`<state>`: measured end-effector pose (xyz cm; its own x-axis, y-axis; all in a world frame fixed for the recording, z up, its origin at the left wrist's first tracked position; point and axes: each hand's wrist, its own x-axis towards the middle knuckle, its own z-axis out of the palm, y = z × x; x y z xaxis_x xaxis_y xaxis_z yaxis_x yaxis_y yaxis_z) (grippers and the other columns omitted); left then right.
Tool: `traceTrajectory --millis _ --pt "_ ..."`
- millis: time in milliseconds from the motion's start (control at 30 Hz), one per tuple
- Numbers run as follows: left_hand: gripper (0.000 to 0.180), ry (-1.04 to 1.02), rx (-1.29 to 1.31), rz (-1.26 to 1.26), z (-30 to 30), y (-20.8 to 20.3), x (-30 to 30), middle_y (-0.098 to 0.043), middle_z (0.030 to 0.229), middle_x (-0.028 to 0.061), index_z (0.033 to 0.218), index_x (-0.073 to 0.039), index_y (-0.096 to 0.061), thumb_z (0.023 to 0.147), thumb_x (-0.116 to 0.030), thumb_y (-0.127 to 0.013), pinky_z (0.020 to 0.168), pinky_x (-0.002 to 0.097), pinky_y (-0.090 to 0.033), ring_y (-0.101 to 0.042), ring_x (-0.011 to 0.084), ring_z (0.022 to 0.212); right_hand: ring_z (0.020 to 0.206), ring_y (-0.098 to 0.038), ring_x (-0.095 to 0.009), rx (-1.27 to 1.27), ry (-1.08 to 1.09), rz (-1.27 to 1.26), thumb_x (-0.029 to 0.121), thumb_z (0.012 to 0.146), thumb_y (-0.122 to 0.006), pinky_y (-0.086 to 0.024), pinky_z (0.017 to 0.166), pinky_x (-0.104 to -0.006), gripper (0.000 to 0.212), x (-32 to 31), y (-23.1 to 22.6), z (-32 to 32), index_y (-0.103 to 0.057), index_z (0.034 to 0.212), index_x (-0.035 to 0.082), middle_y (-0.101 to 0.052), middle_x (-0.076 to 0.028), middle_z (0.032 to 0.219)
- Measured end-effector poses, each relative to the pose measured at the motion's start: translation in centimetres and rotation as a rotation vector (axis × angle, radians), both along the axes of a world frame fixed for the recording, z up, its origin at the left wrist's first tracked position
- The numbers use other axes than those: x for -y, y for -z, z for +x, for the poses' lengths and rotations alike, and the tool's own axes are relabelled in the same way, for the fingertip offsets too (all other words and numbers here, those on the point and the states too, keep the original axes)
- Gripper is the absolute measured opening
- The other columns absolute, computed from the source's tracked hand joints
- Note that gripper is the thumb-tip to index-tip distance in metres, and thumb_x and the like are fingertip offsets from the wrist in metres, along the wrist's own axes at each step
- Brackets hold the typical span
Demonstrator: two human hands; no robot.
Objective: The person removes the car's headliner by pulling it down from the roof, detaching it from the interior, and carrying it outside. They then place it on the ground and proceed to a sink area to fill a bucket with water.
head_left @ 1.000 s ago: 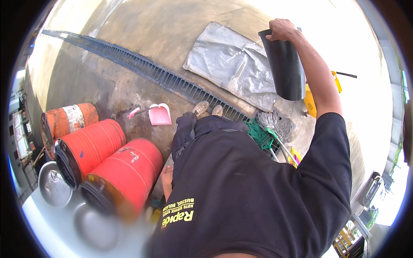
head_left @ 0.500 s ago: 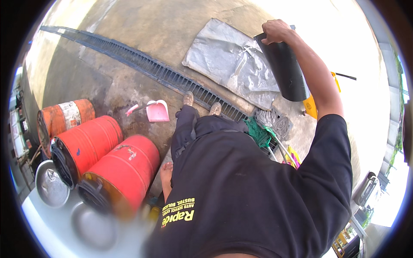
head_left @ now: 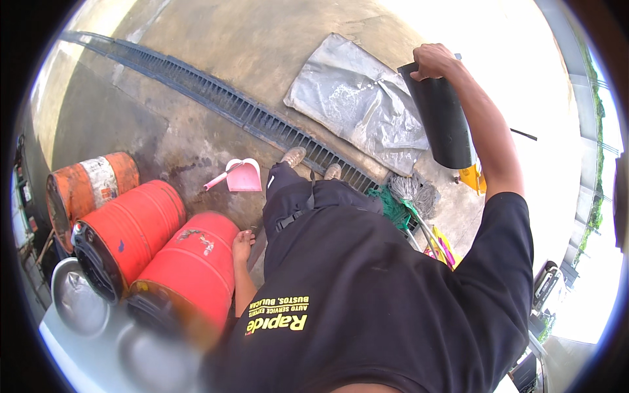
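My right hand is out ahead on the right, its fingers hooked over the upper rim of a tall black cylindrical bin. The bin hangs tilted beside a grey sheet lying on the floor, and its inside is hidden from here. Low at my left side, my left hand is empty, with loosely bent fingers, close to the nearest red drum. A pink dustpan lies on the concrete to the left of my feet.
A metal drain grate crosses the floor under my shoes. The grey sheet lies beyond it. Mops rest near my right leg, by a yellow object. Another red drum and an orange one lie at left.
My left hand has swung forward, out from beside my body toward the drum. The black bin stays in my right hand and appears slightly lower in view.
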<state>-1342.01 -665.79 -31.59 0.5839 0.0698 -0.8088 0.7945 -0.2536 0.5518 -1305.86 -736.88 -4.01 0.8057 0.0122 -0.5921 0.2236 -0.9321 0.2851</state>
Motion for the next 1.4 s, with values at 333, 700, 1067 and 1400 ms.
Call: traceTrajectory --millis 333,700,1067,1400 --pt "0.038 0.168 0.007 0.088 11.6 -0.9 -9.0 -0.074 0.107 0.0127 0.125 0.004 -0.066 0.110 -0.030 -0.055 0.085 0.0317 -0.057 -0.071 0.0189 0.092 0.106 -0.071 -0.032 -0.052 0.311 -0.102 0.048 0.082 -0.082 -0.055 0.093 -0.0427 0.051 0.0 -2.1 1.7 -0.075 0.108 0.005 -0.077 -0.014 0.107" --pt "0.037 0.698 -0.166 -0.019 24.2 1.7 -10.1 -0.074 0.110 0.0097 0.124 0.002 -0.068 0.110 -0.030 -0.053 0.090 0.0321 -0.055 -0.070 0.0164 0.099 0.079 -0.072 -0.039 0.656 0.891 -0.077 0.067 0.094 -0.063 -0.056 0.075 -0.0495 0.063 -3.2 -1.5 -20.9 -0.075 0.083 0.006 -0.073 -0.019 0.078" --pt "0.042 1.562 -0.077 0.130 42.2 -0.7 7.9 -0.075 0.109 0.0118 0.119 0.005 -0.069 0.110 -0.034 -0.054 0.087 0.0321 -0.056 -0.070 0.0200 0.098 0.076 -0.068 -0.038 1.292 1.677 -0.326 0.055 0.094 -0.071 -0.051 0.069 -0.0477 0.055 -30.0 5.6 -54.2 -0.069 0.084 0.001 -0.069 -0.016 0.079" --pt "0.040 2.122 0.305 0.139 44.3 -2.2 34.9 -0.076 0.107 0.0127 0.127 -0.001 -0.065 0.107 -0.034 -0.054 0.058 0.0240 -0.041 -0.072 0.0167 0.082 0.095 -0.066 -0.024 0.972 2.356 -0.744 0.039 0.102 -0.061 -0.041 0.090 -0.0437 0.032 -59.5 12.8 -65.6 -0.073 0.097 0.010 -0.070 -0.003 0.092"
